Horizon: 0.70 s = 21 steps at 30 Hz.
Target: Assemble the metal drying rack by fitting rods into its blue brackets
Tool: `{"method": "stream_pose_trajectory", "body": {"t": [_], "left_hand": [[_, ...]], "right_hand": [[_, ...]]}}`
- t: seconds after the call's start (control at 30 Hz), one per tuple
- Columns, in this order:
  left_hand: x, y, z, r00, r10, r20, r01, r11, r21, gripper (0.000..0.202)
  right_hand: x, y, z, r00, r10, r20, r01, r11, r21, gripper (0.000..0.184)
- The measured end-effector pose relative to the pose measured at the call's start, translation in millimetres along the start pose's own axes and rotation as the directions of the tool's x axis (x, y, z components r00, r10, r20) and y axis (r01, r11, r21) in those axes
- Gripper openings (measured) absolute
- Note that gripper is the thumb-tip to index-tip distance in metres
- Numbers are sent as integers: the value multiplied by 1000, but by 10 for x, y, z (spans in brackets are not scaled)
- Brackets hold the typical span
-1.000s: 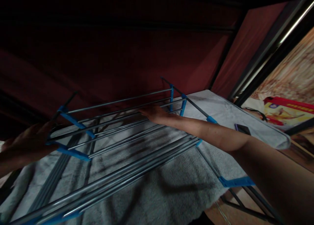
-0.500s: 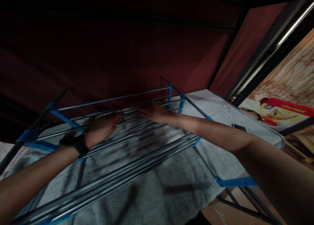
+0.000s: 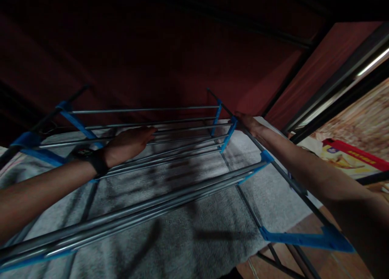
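Observation:
A rack of grey metal tubes and blue plastic joints point(image 3: 218, 117) lies across a grey towel-like cloth point(image 3: 182, 242). My left hand point(image 3: 130, 145), a dark watch on its wrist, is over the rack's middle tubes with its fingers curled round one; the fingertips are partly hidden. At the far right, my right hand point(image 3: 251, 125) grips the side tube next to a blue joint. Most of its fingers are behind the tube. Several front tubes point(image 3: 164, 204) run close together on the near side.
A dark red panel point(image 3: 170, 72) stands right behind the rack. To the right are a dark frame post and a red-and-yellow printed box point(image 3: 352, 155). Tiled floor point(image 3: 328, 222) shows at the lower right beyond the cloth edge.
My right hand has moved right from the middle tubes to the right side tube. My left hand stays near the same tubes. The view has shifted slightly.

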State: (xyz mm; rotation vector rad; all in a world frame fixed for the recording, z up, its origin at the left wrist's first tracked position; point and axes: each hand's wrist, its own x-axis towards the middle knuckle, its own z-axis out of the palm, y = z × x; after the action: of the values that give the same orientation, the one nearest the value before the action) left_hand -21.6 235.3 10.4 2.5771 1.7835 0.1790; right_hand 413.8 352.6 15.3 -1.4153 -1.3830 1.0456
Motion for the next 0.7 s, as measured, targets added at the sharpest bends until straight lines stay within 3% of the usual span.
{"method": "stream_pose_trajectory", "body": {"t": [0.07, 0.17, 0.7], "left_hand": [[3, 3, -12, 1000, 29, 9, -30, 999, 31, 49], [1, 15, -29, 1000, 25, 10, -25, 998, 57, 51], [-30, 93, -74, 999, -37, 23, 36, 998, 53, 49]], "right_hand": [[-42, 29, 76, 993, 110, 52, -118, 975, 186, 17], [-63, 20, 145, 982, 184, 41, -187, 936, 298, 16], [-48, 20, 138, 974, 227, 21, -223, 927, 302, 21]]}}
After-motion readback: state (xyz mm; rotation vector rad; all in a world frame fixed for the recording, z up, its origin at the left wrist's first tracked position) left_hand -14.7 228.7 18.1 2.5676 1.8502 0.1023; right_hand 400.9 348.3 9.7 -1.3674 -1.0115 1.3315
